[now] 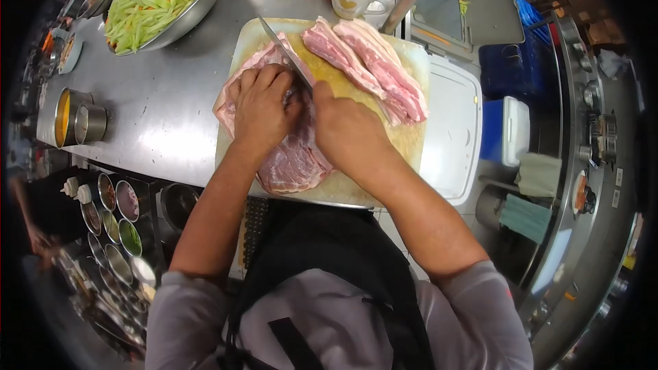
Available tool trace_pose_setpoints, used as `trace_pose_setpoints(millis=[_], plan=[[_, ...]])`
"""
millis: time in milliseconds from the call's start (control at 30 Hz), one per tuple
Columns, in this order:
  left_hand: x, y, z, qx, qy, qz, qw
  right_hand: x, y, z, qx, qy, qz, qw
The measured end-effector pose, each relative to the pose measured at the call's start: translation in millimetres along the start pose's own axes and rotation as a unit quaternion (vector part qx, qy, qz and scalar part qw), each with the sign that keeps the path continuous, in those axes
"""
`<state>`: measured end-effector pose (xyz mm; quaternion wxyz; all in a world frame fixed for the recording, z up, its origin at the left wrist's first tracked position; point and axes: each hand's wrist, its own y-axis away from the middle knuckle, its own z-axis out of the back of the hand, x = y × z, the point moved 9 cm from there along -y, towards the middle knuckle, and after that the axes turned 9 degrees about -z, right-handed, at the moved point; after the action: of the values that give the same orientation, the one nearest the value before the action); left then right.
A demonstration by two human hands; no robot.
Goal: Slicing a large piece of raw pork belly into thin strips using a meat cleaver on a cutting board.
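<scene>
A large slab of raw pork [295, 162] lies on the left part of a yellowed cutting board [401, 149]. My left hand [262, 103] presses down on this slab with its fingers bent. In my right hand [347, 123] is the handle of a kitchen knife [288, 51], its handle hidden in my fist. The blade points away from me and to the left, along the slab's right side. How deep its edge sits in the meat cannot be told. Several cut strips of pork belly [370, 67] rest side by side on the board's right part.
A steel bowl [200, 13] heaped with cut vegetables stands at the far left. Behind the board is a mug [352, 2] of dark liquid. Two steel containers [92, 123] sit near the table's left end. A white lid or tub [452, 133] adjoins the board's right side.
</scene>
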<state>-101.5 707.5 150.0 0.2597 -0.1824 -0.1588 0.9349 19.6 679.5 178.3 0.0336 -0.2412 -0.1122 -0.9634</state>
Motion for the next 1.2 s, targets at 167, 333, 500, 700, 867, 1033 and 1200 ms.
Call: trace_pose_setpoints(millis=[167, 333, 500, 700, 867, 1033, 1200], plan=[[4.8, -0.8, 0.8, -0.022, 0.029, 0.009, 0.999, 25.4, -56.2, -6.6, 0.011, -0.019, 0.015, 1.0], [11.7, -2.5, -5.8, -0.003, 0.006, 0.047, 0.999, 32.3, -90.1, -4.2, 0.023, 0.002, 0.01, 1.0], [9.7, -0.6, -4.3, 0.003, 0.002, 0.045, 0.999, 20.5, -46.8, 8.7, 0.057, 0.011, 0.004, 0.998], [10.3, -1.3, -9.9, -0.014, -0.032, 0.031, 0.999, -19.9, 37.8, 4.7, 0.086, -0.004, -0.049, 0.995], [12.2, 1.4, -12.2, -0.005, -0.04, 0.041, 0.998, -41.1, 102.9, 5.7, 0.075, -0.014, -0.054, 0.996], [15.1, -0.8, -14.2, -0.009, -0.037, 0.054, 0.998, -74.8, 165.8, -2.3, 0.095, -0.002, -0.091, 0.991], [22.6, 3.7, -6.8, -0.017, -0.033, 0.054, 0.998, -116.5, 228.8, 12.8, 0.129, 0.02, -0.112, 0.985]])
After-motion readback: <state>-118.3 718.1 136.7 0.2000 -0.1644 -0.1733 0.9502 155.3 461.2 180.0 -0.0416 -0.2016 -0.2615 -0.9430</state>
